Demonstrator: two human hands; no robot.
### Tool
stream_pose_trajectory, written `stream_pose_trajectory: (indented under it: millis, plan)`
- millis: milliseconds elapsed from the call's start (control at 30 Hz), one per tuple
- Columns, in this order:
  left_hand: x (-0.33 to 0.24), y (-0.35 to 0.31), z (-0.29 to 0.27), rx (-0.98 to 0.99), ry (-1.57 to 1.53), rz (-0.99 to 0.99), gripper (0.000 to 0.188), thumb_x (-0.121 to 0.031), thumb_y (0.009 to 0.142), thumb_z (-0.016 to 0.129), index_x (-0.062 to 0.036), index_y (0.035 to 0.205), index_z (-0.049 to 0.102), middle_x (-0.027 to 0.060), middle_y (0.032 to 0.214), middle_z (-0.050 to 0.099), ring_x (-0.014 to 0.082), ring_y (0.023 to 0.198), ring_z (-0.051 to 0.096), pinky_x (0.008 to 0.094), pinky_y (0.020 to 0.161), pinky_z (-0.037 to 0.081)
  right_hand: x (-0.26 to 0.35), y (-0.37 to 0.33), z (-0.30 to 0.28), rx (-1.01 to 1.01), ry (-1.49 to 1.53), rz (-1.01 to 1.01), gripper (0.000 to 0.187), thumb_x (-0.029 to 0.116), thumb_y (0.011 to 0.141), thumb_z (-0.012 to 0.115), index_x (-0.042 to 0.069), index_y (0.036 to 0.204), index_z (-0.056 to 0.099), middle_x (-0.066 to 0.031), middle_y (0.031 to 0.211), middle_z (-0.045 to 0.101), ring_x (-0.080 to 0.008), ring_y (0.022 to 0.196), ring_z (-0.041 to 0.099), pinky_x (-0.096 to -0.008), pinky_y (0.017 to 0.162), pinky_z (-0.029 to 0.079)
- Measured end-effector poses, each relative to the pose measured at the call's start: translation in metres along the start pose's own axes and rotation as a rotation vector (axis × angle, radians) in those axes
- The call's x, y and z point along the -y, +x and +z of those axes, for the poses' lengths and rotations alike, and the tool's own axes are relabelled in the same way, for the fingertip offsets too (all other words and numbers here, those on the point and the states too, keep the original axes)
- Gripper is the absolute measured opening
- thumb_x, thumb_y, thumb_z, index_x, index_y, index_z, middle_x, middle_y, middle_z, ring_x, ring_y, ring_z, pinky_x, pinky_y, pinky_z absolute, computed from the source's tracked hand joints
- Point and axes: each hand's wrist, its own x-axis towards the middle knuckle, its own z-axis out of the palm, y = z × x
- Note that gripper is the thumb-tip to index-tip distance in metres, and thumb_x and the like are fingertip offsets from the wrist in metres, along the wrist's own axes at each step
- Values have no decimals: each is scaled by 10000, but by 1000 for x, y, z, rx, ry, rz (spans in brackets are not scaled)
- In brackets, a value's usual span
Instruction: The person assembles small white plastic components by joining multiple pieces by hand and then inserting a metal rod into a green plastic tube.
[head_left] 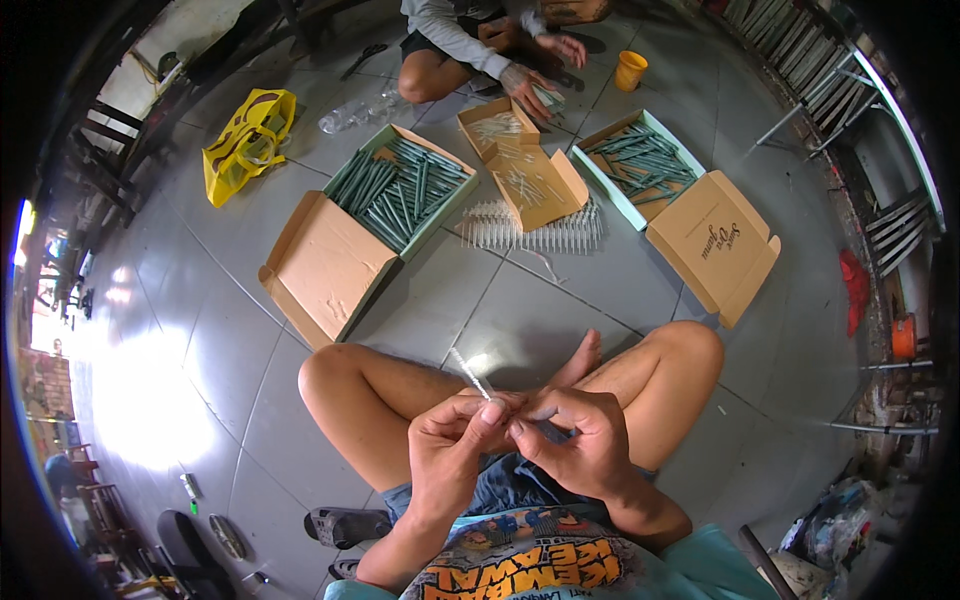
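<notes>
Pinched a white stick (468, 372) between thumb and forefinger of the left hand (452, 440), slanted up and leftward above the lap (522, 482). Held the right hand (582, 440) just beside it with fingers bent. Could not tell, behind the bunched fingertips, a grasp from a mere touch. Sat cross-legged on the grey floor (520, 300), facing a left box (330, 262) and a right box (700, 258), both open and loaded with green sticks (400, 195). Had between them a brown tray (542, 207) of white pieces (527, 183), with a row of clear pieces (583, 230) around its near end. Faced, farther off, a grey-sleeved person (455, 40) and a yellow cup (630, 72), with a yellow bag (232, 155) at left.
</notes>
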Motion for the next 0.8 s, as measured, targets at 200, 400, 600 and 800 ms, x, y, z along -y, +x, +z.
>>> stream_pose_trajectory:
  millis: [200, 400, 600, 800]
  plan:
    - [-14, -3, 7, -123, 26, 184, 90, -34, 922, 659, 50, 904, 685, 163, 988, 692, 173, 841, 668, 284, 749, 567, 12, -3, 8, 19, -79, -27, 150, 67, 812, 769, 4, 858, 641, -88, 780, 684, -193, 732, 707, -293, 636, 538]
    - [-20, 1, -3, -218, 24, 226, 155, -143, 938, 638, 5, 908, 671, 118, 956, 677, 209, 899, 631, 348, 864, 496, 5, -4, 15, 21, -120, -155, 135, 54, 810, 768, 11, 851, 646, -85, 784, 682, -167, 708, 687, -278, 617, 527]
    - [-47, 29, -31, -487, -261, 432, 153, -134, 949, 625, 14, 987, 635, 120, 997, 660, 158, 888, 621, 295, 766, 509, 0, -13, 11, 43, -95, -81, 108, 50, 839, 740, 1, 856, 645, -86, 779, 699, -154, 692, 694, -257, 623, 533]
    - [-22, 15, -8, -163, 46, 323, 464, -308, 962, 629, 2, 1290, 523, 148, 1198, 616, 270, 1102, 607, 355, 907, 499, -7, -9, 10, -36, 14, 53, 52, 16, 895, 668, -32, 878, 657, -87, 819, 715, -134, 744, 685, -252, 686, 534]
